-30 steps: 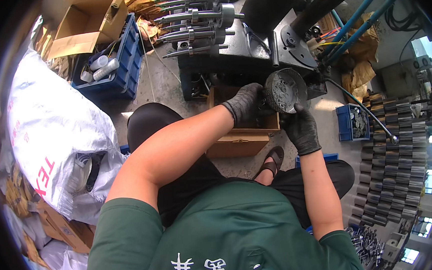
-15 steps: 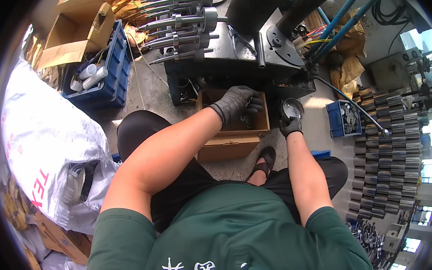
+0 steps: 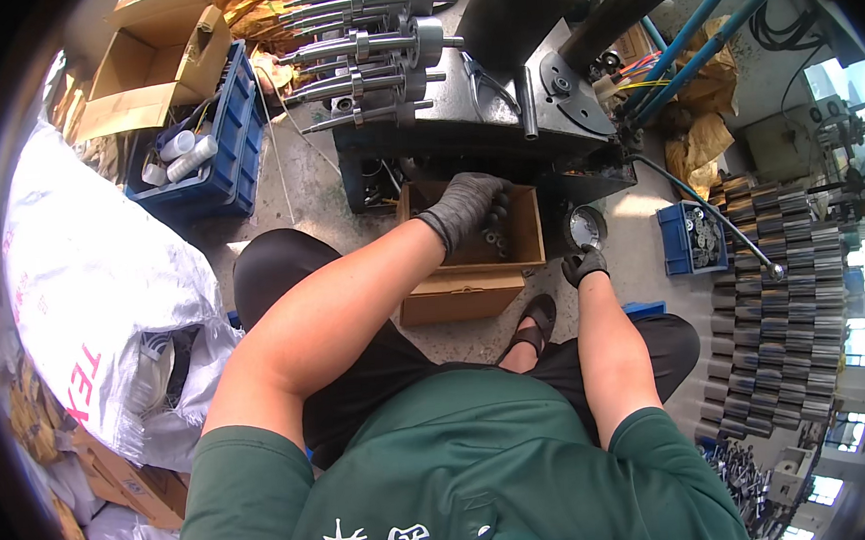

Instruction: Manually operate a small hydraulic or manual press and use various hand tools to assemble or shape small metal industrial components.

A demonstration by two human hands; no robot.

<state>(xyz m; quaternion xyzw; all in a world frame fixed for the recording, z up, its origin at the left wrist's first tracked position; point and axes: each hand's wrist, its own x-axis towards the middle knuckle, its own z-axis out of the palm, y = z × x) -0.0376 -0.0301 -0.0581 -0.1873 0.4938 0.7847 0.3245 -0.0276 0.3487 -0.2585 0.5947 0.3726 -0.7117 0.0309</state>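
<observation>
My left hand, in a dark grey glove, reaches over an open wooden box. Its fingers curl downward, and what they hold, if anything, I cannot make out. Small dark ring-shaped parts show inside the box below the fingers. My right hand, also gloved, is by the near rim of a round metal dish with something silvery inside. Its thumb and fingers look apart; whether a fingertip still touches the rim is unclear.
A heavy metal bench with upright steel shafts stands ahead. Blue crates are at left and right. A long lever slants above the right crate. A white sack lies left; stacked metal cylinders stand right.
My right hand has drawn back slightly from the dish, its fingers no longer along the dish's side. My left hand's fingers have curled down over the box, where more ring-shaped parts show.
</observation>
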